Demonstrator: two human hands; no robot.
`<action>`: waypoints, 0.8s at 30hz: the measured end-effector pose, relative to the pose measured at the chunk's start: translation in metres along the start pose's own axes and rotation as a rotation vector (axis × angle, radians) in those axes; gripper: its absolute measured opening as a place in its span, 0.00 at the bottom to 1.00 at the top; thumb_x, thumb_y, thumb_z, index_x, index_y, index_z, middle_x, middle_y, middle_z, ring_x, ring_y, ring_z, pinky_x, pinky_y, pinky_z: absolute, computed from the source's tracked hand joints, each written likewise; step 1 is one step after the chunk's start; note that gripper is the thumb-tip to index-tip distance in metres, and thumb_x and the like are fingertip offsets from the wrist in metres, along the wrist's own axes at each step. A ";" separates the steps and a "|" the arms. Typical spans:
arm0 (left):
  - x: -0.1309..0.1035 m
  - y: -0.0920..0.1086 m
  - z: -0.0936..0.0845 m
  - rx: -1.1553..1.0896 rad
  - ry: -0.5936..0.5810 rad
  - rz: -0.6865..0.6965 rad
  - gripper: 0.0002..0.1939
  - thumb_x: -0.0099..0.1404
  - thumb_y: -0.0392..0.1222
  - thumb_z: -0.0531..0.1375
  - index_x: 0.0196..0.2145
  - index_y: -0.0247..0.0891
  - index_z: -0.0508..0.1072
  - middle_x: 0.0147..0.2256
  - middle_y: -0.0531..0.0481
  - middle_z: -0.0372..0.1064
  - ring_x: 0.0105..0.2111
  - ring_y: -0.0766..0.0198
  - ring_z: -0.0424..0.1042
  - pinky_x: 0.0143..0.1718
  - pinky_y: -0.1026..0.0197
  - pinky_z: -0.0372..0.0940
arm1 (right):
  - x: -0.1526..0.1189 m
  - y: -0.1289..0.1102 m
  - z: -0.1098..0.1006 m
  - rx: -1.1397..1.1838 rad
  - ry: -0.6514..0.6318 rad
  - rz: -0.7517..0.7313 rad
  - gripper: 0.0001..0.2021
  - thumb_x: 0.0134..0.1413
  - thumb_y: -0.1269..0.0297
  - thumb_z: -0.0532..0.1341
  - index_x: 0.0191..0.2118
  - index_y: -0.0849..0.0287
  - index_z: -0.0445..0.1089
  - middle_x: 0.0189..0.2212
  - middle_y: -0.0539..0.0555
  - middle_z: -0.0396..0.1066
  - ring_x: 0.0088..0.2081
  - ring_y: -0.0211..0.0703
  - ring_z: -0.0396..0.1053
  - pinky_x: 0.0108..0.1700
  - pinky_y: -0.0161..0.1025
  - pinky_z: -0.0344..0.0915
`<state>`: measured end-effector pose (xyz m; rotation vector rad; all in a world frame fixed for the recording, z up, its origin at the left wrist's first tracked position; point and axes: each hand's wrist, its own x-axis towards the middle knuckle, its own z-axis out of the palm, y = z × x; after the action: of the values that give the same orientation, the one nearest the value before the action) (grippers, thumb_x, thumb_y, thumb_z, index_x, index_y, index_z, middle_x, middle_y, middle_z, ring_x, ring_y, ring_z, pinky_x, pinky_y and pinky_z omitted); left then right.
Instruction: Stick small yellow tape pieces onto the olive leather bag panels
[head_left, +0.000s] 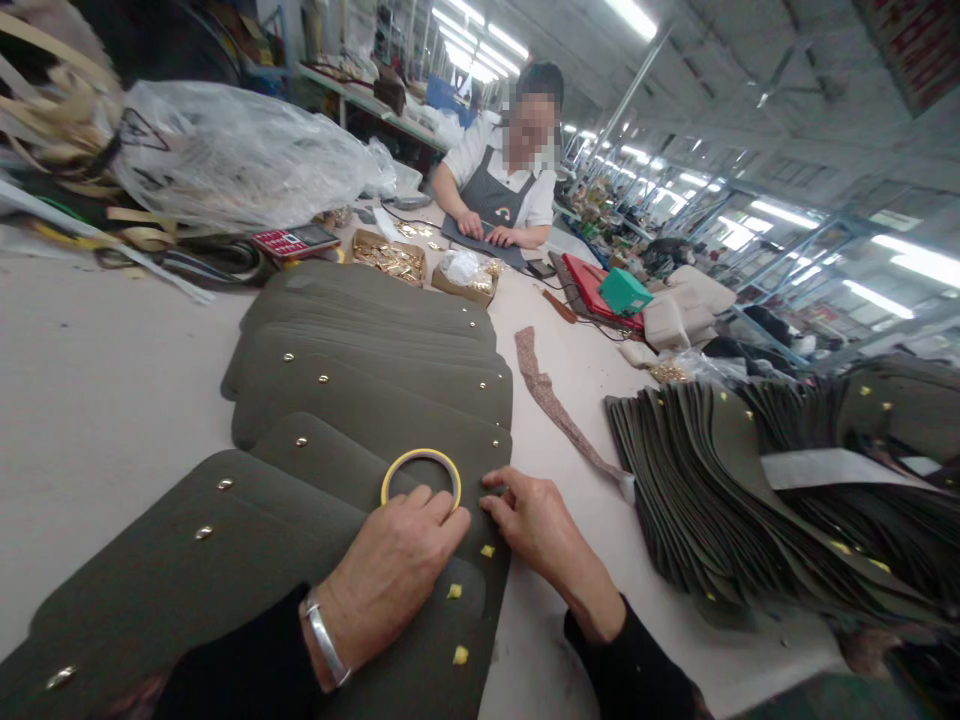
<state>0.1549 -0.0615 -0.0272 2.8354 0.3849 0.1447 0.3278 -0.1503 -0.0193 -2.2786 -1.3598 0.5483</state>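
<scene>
My left hand (401,570), with a metal bangle at the wrist, grips the near rim of a roll of yellow tape (421,455) above the dark olive panels. My right hand (544,520) rests at the right edge of those panels, its thumb and index finger closed together over one spot; whatever is between them is too small to make out. Small yellow tape pieces (460,655) stick to the panel below my hands. The overlapping panels (375,400) are fanned out and carry shiny metal fittings (225,484).
A large stack of similar panels (720,500) lies to the right, beside a brown strip (555,405). Boxes of gold-coloured parts (388,262) and a plastic bag (240,155) are farther back. Across the table a person (499,190) handles a dark piece.
</scene>
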 end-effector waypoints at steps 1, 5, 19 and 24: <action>0.000 0.000 0.000 0.000 0.002 0.000 0.07 0.67 0.32 0.51 0.36 0.39 0.68 0.35 0.49 0.67 0.35 0.56 0.63 0.35 0.55 0.62 | 0.000 0.002 -0.001 -0.004 0.014 0.002 0.13 0.51 0.70 0.62 0.45 0.59 0.71 0.19 0.46 0.70 0.22 0.38 0.67 0.28 0.33 0.60; 0.001 -0.004 0.000 0.002 0.051 0.010 0.06 0.67 0.32 0.52 0.36 0.39 0.68 0.36 0.49 0.66 0.35 0.57 0.63 0.35 0.56 0.61 | -0.007 0.009 -0.009 -0.007 0.096 -0.154 0.06 0.57 0.68 0.59 0.40 0.59 0.71 0.25 0.49 0.72 0.27 0.37 0.69 0.32 0.32 0.62; 0.014 -0.018 -0.004 0.123 0.135 0.045 0.10 0.64 0.29 0.50 0.36 0.38 0.69 0.31 0.48 0.68 0.31 0.56 0.67 0.34 0.53 0.65 | -0.001 -0.009 0.001 -0.119 0.007 -0.027 0.07 0.52 0.70 0.59 0.27 0.59 0.74 0.24 0.51 0.75 0.28 0.38 0.70 0.31 0.32 0.58; 0.004 -0.026 -0.007 -0.078 0.435 0.154 0.12 0.68 0.32 0.48 0.45 0.38 0.68 0.32 0.50 0.72 0.31 0.62 0.72 0.33 0.61 0.68 | -0.014 -0.011 -0.010 0.013 -0.174 -0.158 0.08 0.52 0.71 0.60 0.26 0.59 0.75 0.20 0.47 0.72 0.23 0.35 0.66 0.27 0.31 0.56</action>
<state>0.1510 -0.0347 -0.0280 2.7381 0.2388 0.7957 0.3186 -0.1595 -0.0035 -2.1308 -1.5975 0.7132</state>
